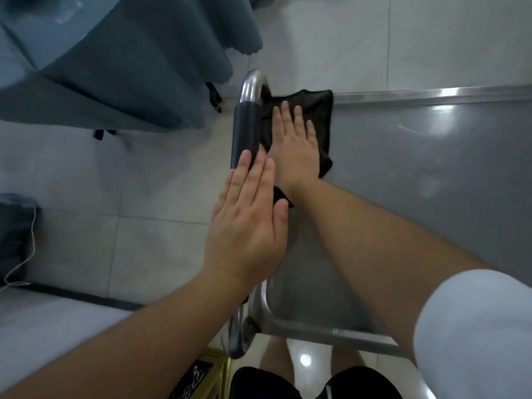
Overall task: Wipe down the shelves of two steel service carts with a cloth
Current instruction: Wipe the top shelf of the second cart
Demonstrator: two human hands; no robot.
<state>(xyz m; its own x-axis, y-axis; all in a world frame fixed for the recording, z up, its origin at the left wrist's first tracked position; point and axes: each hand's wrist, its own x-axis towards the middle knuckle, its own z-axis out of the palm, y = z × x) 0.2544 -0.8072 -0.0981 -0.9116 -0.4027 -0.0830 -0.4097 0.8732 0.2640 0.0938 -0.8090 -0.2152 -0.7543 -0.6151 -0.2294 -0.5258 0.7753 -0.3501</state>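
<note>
Your right hand (293,145) lies flat, fingers straight, pressing the black cloth (313,110) onto the cart shelf (417,174) at its far left corner. Your left hand (249,214) is open, fingertips touching the handle (246,131).

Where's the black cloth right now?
The black cloth lies flat under the right hand on the cart's top shelf, at its far left corner beside the handle.

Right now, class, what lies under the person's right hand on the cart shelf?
A black cloth, spread flat on the steel shelf, lies under the right hand. The hand covers the cloth's middle, and the shelf surface beneath the cloth cannot be seen.
</note>
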